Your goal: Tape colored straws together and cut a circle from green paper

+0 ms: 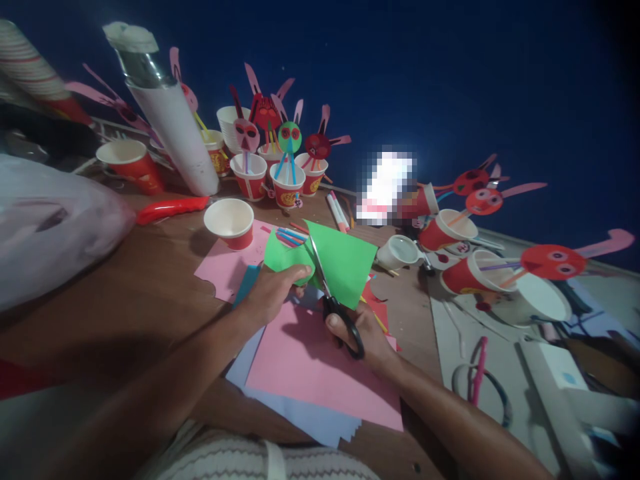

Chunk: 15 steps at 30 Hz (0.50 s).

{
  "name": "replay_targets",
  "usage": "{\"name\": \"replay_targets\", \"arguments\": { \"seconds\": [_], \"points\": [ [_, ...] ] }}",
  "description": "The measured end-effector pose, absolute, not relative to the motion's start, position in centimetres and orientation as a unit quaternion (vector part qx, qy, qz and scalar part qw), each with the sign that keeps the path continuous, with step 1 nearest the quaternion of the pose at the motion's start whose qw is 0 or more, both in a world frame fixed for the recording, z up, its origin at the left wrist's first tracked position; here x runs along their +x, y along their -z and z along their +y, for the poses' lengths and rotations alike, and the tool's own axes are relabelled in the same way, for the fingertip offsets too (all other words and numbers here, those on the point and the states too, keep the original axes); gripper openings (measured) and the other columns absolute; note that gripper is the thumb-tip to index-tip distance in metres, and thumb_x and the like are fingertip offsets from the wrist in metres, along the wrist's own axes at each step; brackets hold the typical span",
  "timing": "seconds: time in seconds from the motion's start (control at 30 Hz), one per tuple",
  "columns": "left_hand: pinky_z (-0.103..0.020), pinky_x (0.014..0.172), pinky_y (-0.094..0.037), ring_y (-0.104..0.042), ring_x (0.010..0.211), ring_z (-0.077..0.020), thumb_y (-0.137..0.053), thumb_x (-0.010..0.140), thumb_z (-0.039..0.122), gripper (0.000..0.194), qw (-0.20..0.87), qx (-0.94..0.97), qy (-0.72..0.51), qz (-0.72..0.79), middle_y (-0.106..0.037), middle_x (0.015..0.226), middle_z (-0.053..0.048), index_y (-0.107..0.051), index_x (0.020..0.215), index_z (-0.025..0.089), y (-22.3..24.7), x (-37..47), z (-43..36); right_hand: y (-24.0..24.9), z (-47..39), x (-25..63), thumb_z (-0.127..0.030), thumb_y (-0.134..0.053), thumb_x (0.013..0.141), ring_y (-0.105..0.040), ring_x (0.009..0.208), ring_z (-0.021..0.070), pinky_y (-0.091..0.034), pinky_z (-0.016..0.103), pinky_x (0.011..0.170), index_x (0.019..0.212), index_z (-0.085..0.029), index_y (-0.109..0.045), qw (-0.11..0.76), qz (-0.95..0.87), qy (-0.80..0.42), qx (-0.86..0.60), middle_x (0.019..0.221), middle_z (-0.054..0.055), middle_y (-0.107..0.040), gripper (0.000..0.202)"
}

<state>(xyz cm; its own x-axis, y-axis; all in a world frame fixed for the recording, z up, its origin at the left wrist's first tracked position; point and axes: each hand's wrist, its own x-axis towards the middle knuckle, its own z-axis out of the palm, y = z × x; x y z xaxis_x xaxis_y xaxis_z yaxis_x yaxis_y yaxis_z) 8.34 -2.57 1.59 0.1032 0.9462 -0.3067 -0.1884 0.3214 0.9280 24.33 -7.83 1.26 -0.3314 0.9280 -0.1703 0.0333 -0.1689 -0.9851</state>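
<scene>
My left hand (280, 290) pinches the left part of a green paper sheet (345, 257), thumb on top. Black-handled scissors (341, 320) are in my right hand (363, 333), with the thumb in one handle loop. Their blades lie across the green paper, between a rounded piece on the left and the larger part on the right. Below both hands lies a pink sheet (325, 373) on top of pale blue paper (295, 417). More pink paper (220, 267) and a piece of red paper (376, 303) stick out around the green sheet.
An empty paper cup (229, 223) stands behind my left hand, near a red-handled tool (173, 210). Several cups with paper animal faces (290, 137) stand at the back and right. A white cylinder (173, 127) and a plastic bag (55, 227) are on the left.
</scene>
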Motion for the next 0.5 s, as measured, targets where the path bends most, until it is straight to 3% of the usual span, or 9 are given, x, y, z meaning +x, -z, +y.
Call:
{"name": "replay_targets", "arguments": {
  "seconds": [0.5],
  "points": [
    [-0.021, 0.042, -0.033, -0.047, 0.045, -0.009, -0.062, 0.066, 0.028, 0.016, 0.646, 0.394, -0.431, 0.491, -0.05, 0.048, 0.003, -0.056, 0.057, 0.015, -1.48, 7.87, -2.41, -1.32, -7.9, 24.47, -0.054, -0.066, 0.067, -0.042, 0.039, 0.007, -0.031, 0.019, 0.036, 0.058, -0.017, -0.044, 0.338, -0.546, -0.601, -0.475, 0.045, -0.004, -0.045, 0.044]
  ]
}}
